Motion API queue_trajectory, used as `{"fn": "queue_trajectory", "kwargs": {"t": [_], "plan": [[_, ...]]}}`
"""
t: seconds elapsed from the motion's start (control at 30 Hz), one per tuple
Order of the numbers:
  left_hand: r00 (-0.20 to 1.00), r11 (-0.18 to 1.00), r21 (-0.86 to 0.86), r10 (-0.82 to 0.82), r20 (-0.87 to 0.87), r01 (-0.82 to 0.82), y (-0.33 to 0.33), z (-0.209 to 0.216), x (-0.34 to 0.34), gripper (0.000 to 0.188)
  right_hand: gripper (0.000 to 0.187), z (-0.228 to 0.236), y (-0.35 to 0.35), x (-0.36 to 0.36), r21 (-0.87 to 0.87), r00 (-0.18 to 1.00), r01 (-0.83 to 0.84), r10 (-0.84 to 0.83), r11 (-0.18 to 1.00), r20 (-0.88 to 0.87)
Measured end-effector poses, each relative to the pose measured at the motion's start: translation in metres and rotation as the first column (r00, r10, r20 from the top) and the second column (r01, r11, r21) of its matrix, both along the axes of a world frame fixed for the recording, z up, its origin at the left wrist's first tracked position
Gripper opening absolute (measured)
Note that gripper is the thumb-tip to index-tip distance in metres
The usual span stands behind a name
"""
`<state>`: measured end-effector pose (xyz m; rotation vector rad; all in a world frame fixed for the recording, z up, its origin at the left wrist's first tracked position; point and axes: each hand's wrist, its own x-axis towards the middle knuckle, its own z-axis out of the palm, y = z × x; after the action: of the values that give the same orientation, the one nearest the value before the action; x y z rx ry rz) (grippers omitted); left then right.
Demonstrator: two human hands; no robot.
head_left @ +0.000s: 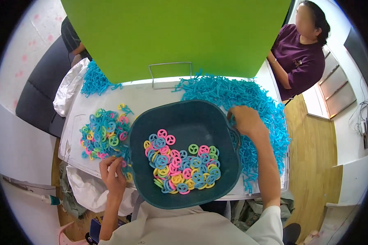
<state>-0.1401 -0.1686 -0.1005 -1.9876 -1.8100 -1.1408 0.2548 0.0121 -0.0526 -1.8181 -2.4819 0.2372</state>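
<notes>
A dark green basin (171, 118) sits tilted at the table's near edge, in front of my body. Small wheel-shaped rings (176, 165) in pink, blue, yellow and green lie inside it. Left of the basin is a heap of such rings mixed with blue pieces (106, 132). At that heap's near end my left hand (112, 173) has its fingers drawn together; what they hold is hidden. My right hand (247, 120) curls down at the basin's right rim, over a large spread of small blue plastic pieces (265, 118). Its fingertips are mostly hidden.
A tall green panel (176, 41) stands across the table's far side, with a wire stand (170, 64) before it. Another blue heap (95, 79) lies far left beside a white bag (69, 87). A person in a purple shirt (300, 59) sits far right; another person's arm (77, 49) shows far left.
</notes>
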Motion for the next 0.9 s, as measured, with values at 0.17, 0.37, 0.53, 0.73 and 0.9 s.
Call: {"fn": "queue_trajectory", "kwargs": {"t": [0.17, 0.37, 0.53, 0.73, 0.9], "plan": [[1.0, 0.998, -0.067, 0.01, 0.006, -0.01, -0.001, 0.005, 0.001, 0.022, 0.012, 0.0, 0.006, -0.009, -0.045, 0.989, 0.129, -0.125, 0.991, 0.083], [0.993, 0.992, 0.044, 0.114, 0.03, -0.115, -0.009, 0.022, 0.003, 0.023, 0.01, 0.019, 0.01, -0.002, 0.072, 0.976, 0.121, -0.106, 0.99, -0.191], [0.963, 0.964, -0.086, -0.241, 0.12, 0.252, 0.046, 0.073, 0.061, 0.031, 0.012, 0.006, 0.006, 0.008, 0.193, 0.957, -0.044, 0.097, 0.98, -0.275], [0.779, 0.752, -0.537, -0.574, -0.252, 0.381, 0.12, 0.048, 0.101, 0.03, 0.017, 0.006, 0.014, -0.013, 0.007, 0.986, -0.034, 0.035, 0.999, -0.162], [0.713, 0.627, -0.704, -0.657, -0.247, 0.334, 0.133, 0.047, 0.106, 0.019, 0.014, -0.019, 0.011, -0.009, 0.194, 0.922, -0.15, 0.208, 0.969, -0.326]]}}
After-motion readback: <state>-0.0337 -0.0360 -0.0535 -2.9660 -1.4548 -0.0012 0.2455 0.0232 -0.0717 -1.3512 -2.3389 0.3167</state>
